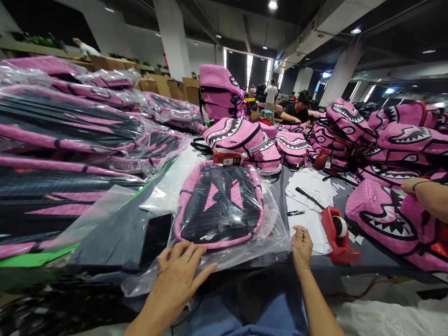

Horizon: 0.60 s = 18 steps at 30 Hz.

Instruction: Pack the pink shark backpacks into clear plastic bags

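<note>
Head camera shows me a dark grey table (283, 181) with its near edge running across the lower part of my view. Close to that edge, about midway along, a pink and black backpack (224, 205) lies flat inside a clear plastic bag (275, 233). I see the left hand (184, 268) spread wide, palm down over the bag's near rim, while the right hand (301, 245) is narrowed to a pinch on the bag's right corner. Just right of it, near the table's front edge, sits a red tape dispenser (327, 228), with white papers (304, 186) scattered behind. Towards the far edge I make out pink shark-mouth backpacks (234, 133), one bearing a red tag (227, 159); more are heaped at the right, where another person's arm (429, 196) reaches in. Plastic-wrapped backpacks (70, 119) pile high on the left, above a green sheet (38, 257). Beyond, I get a wide hall: pale columns (171, 37), cardboard boxes (159, 86), ceiling lamps (272, 5), a seated person in a dark top (296, 112) and a standing person in white (270, 95).
</note>
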{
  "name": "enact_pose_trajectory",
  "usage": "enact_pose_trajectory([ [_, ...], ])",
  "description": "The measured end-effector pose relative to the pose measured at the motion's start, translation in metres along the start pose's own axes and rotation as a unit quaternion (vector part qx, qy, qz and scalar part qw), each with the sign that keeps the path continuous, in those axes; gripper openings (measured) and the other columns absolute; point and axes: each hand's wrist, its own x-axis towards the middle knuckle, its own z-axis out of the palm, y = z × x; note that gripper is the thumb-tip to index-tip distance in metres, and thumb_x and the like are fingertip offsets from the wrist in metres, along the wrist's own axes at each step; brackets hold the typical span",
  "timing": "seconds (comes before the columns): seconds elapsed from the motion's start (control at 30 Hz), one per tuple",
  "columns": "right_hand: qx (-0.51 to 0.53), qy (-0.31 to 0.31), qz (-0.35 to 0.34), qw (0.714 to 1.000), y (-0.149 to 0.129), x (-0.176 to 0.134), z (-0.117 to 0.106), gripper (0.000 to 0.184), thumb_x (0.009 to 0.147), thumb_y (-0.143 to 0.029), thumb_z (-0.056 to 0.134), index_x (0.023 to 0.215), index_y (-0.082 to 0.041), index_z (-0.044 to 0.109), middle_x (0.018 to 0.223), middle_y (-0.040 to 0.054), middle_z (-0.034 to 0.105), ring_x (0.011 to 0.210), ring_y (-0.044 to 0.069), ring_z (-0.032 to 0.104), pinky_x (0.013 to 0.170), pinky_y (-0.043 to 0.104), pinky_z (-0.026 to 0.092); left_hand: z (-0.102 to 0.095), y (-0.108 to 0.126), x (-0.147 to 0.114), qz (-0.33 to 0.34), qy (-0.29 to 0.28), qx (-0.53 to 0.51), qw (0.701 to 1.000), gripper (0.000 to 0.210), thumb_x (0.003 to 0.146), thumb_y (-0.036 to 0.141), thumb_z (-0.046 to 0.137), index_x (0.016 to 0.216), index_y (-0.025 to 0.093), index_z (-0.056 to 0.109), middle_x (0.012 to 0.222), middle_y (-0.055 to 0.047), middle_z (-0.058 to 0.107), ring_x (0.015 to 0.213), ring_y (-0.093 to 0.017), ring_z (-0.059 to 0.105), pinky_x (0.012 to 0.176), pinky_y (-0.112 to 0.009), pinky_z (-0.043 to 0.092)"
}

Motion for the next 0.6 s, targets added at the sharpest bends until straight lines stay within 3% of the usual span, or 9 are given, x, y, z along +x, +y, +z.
enact_pose_trajectory([
  [0.17, 0.014, -0.002, 0.005, 1.000, 0.001, 0.000, 0.000, 0.055, 0.080, -0.078, 0.059, 0.088, -0.024, 0.056, 0.050, -0.0109, 0.031, 0.043, 0.011, 0.031, 0.044, 0.026, 0.027, -0.003, -0.004, 0.002, -0.079, -0.086, -0.083, 0.990, 0.046, 0.093, 0.067, 0.053, 0.087, 0.025, 0.069, 0.084, -0.002, 0.069, 0.085, -0.025, 0.061, 0.087, -0.044, 0.038],
  [0.27, 0.021, 0.001, 0.000, 1.000, 0.002, -0.001, 0.000, 0.057, 0.079, -0.079, 0.060, 0.088, -0.023, 0.057, 0.049, -0.0109, 0.031, 0.043, 0.011, 0.031, 0.043, 0.025, 0.027, -0.003, -0.012, 0.000, -0.051, -0.045, -0.096, 0.993, 0.037, 0.097, 0.057, 0.051, 0.087, 0.028, 0.072, 0.086, -0.001, 0.073, 0.092, -0.024, 0.062, 0.091, -0.043, 0.036],
  [0.4, 0.004, 0.009, -0.014, 1.000, 0.000, -0.002, -0.001, 0.055, 0.082, -0.078, 0.058, 0.088, -0.023, 0.058, 0.051, -0.0093, 0.037, 0.043, 0.012, 0.035, 0.042, 0.025, 0.030, -0.002, -0.022, 0.010, 0.053, 0.057, -0.005, 0.997, 0.026, 0.102, 0.040, 0.051, 0.094, 0.030, 0.073, 0.087, -0.001, 0.076, 0.101, -0.024, 0.063, 0.093, -0.041, 0.034],
  [0.47, -0.011, 0.013, -0.015, 1.000, -0.002, 0.002, -0.001, 0.055, 0.084, -0.077, 0.056, 0.090, -0.023, 0.059, 0.055, -0.0069, 0.043, 0.047, 0.012, 0.040, 0.043, 0.024, 0.033, 0.001, -0.028, 0.021, 0.067, 0.083, 0.027, 0.994, 0.030, 0.103, 0.034, 0.047, 0.089, 0.028, 0.072, 0.082, -0.002, 0.073, 0.098, -0.023, 0.064, 0.093, -0.040, 0.034],
  [0.53, -0.042, 0.001, -0.012, 0.999, -0.002, 0.008, 0.000, 0.055, 0.083, -0.076, 0.055, 0.089, -0.022, 0.061, 0.059, -0.0047, 0.048, 0.051, 0.013, 0.045, 0.045, 0.024, 0.036, 0.004, -0.034, 0.034, 0.056, 0.065, 0.004, 0.996, 0.036, 0.104, 0.036, 0.044, 0.081, 0.026, 0.070, 0.076, -0.001, 0.070, 0.091, -0.021, 0.064, 0.090, -0.038, 0.036],
  [0.6, -0.072, -0.022, 0.005, 0.997, -0.001, 0.016, 0.004, 0.056, 0.078, -0.076, 0.059, 0.082, -0.021, 0.063, 0.058, -0.0037, 0.050, 0.051, 0.013, 0.046, 0.046, 0.025, 0.037, 0.005, -0.040, 0.045, 0.033, 0.011, -0.063, 0.997, 0.040, 0.102, 0.043, 0.044, 0.075, 0.026, 0.068, 0.072, 0.000, 0.068, 0.081, -0.020, 0.062, 0.081, -0.036, 0.040],
])
